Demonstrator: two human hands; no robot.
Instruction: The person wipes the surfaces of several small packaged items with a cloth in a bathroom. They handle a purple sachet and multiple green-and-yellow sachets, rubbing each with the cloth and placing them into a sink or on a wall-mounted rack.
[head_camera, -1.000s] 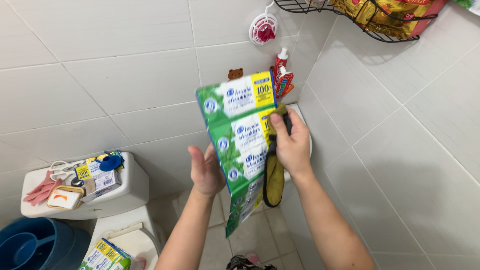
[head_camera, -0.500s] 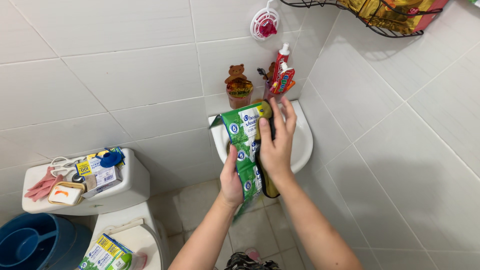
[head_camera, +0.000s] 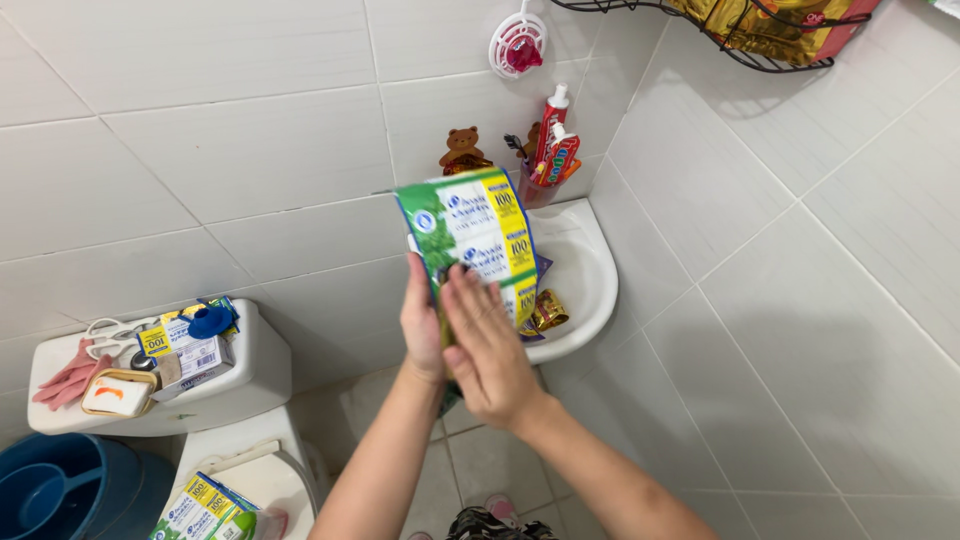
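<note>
Left of the corner sink (head_camera: 590, 290), a toilet tank (head_camera: 240, 385) carries a pink glove (head_camera: 62, 380), small boxes and a blue cap. In front of the sink, the left hand (head_camera: 420, 325) grips the lower part of a green sachet strip (head_camera: 470, 240), which stands up above the basin's left rim. The right hand (head_camera: 490, 345) lies flat against the strip, fingers spread, grasping nothing. Gold packets (head_camera: 548, 310) rest inside the sink.
</note>
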